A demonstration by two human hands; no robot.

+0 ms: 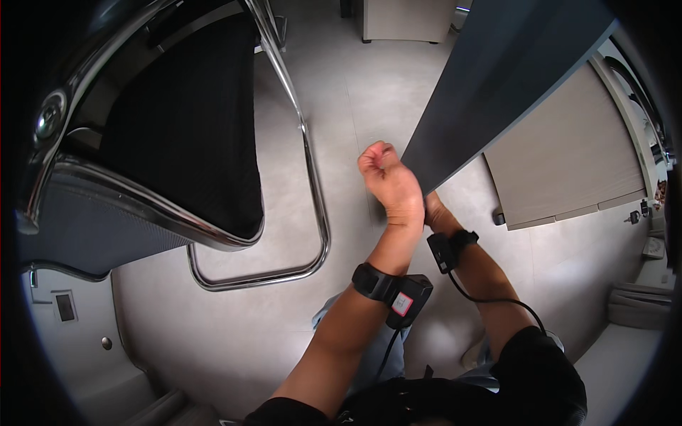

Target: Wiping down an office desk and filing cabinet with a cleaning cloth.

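My left hand point(391, 181) is raised beside the lower end of a dark grey panel point(479, 96), its fingers curled towards the palm; whether anything is inside them cannot be told. At the panel's near end, my right hand point(434, 207) is mostly hidden behind the panel and my left wrist, so its fingers do not show. Each forearm wears a black strap with a small black box, the left one point(407, 301) bearing a label and the right one point(441, 253) trailing a cable.
A chair with a black seat point(197, 133) and chromed tube frame point(324, 229) stands at the left. To the right is a beige drawer cabinet point(570, 144) on castors, with keys point(634, 217) near its edge. Another cabinet point(407, 21) stands at the far side on the pale floor point(277, 325).
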